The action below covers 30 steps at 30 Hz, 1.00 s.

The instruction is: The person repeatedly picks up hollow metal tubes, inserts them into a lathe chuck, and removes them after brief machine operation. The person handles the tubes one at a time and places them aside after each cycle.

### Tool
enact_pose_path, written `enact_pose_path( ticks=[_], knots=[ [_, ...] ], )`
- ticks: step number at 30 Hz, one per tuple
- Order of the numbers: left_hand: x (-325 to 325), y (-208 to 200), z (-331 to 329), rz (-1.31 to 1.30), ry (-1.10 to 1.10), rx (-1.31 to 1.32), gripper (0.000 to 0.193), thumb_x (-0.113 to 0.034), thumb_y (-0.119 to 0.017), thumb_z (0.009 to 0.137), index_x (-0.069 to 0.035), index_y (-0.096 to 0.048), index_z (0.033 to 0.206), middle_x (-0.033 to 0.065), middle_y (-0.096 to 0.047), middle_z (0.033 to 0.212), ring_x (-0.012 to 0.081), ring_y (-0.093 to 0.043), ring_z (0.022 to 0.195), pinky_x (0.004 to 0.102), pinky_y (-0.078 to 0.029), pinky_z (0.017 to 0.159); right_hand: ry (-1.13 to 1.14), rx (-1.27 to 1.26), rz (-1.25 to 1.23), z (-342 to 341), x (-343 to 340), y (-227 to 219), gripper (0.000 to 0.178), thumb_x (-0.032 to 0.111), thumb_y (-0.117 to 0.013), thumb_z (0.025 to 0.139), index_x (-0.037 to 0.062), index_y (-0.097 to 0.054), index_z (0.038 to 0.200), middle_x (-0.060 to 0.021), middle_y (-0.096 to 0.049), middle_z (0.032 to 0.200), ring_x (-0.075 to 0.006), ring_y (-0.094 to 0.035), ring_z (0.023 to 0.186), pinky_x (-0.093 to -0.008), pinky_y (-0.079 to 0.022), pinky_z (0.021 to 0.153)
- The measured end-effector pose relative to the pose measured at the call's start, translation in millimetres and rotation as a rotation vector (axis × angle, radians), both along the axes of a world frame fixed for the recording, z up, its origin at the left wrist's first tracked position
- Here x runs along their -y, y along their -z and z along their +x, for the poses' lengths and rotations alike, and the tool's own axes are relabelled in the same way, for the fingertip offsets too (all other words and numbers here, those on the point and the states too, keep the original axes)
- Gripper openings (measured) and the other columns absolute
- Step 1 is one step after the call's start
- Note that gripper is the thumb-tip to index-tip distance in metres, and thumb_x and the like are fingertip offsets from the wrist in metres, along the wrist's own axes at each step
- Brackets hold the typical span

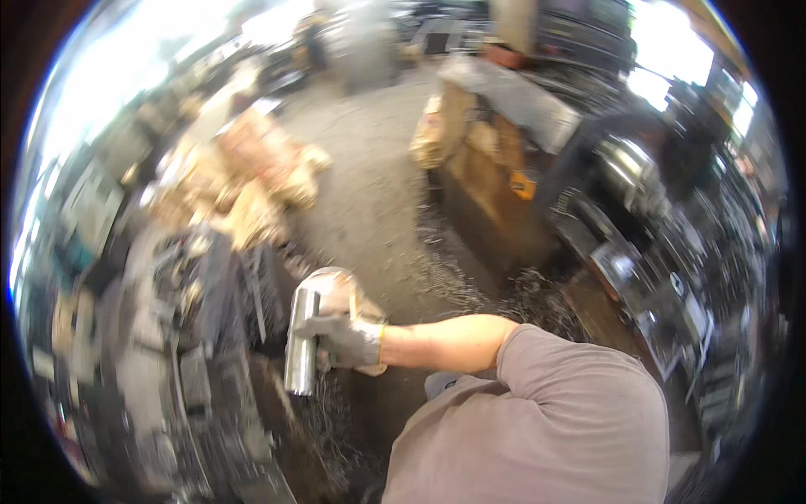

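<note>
My right hand [351,338], in a grey work glove, reaches leftward across the front of me. Its fingers are closed round a shiny metal cylinder [301,344], held nearly upright with its upper end tipped slightly right. Just behind the glove shows a pale, rounded thing [340,290] that I cannot make out. My left hand is out of view.
A lathe-like machine [625,172] with a bright round part stands at right. Near it is a brown metal cabinet [495,197], with dark metal shavings [457,281] along its foot. Crumpled brown packaging [260,160] and metal pieces [201,286] lie left of the concrete floor [369,160].
</note>
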<state>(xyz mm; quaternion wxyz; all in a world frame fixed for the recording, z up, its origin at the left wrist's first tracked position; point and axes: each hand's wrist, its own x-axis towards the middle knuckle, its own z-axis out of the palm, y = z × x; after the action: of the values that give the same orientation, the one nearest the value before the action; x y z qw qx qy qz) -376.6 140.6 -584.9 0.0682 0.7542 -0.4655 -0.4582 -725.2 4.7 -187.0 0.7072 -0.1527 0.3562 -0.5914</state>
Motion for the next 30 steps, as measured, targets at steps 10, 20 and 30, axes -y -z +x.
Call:
enact_pose_path(
  ticks=[10,20,30],
  knots=[
    [-198,-16,53,-0.041,-1.146,-0.007,0.058,-0.047,-0.059,0.104,0.001,-0.064,0.136,0.0241,-0.071,0.131,0.0397,-0.068,0.114,0.0473,-0.054,0.097,-0.901,-0.455,-0.616,173,93,-12,0.035,0.025,-0.083,0.09,0.0014,-0.074,0.114,-0.0066,-0.077,0.106,-0.0157,-0.073,0.095,-0.0347,-0.058,0.084],
    [-166,-178,76,-0.463,-1.986,0.829,0.059,-0.049,-0.053,0.11,0.001,-0.06,0.141,0.0231,-0.07,0.132,0.0382,-0.068,0.113,0.0474,-0.053,0.096,-0.709,-1.057,-1.334,296,176,86,0.055,0.037,-0.091,0.081,0.0069,-0.066,0.119,-0.0151,-0.077,0.093,-0.0344,-0.078,0.08,-0.045,-0.062,0.066],
    [-185,-216,130,-0.485,-1.664,1.123,0.043,-0.036,-0.057,0.111,-0.003,-0.064,0.137,0.0194,-0.07,0.128,0.0355,-0.068,0.114,0.043,-0.053,0.1,-1.38,-0.93,-1.637,319,301,-66,0.024,0.007,-0.081,0.076,0.0023,-0.078,0.099,-0.013,-0.079,0.089,-0.0252,-0.077,0.076,-0.0363,-0.061,0.072]
  ],
)
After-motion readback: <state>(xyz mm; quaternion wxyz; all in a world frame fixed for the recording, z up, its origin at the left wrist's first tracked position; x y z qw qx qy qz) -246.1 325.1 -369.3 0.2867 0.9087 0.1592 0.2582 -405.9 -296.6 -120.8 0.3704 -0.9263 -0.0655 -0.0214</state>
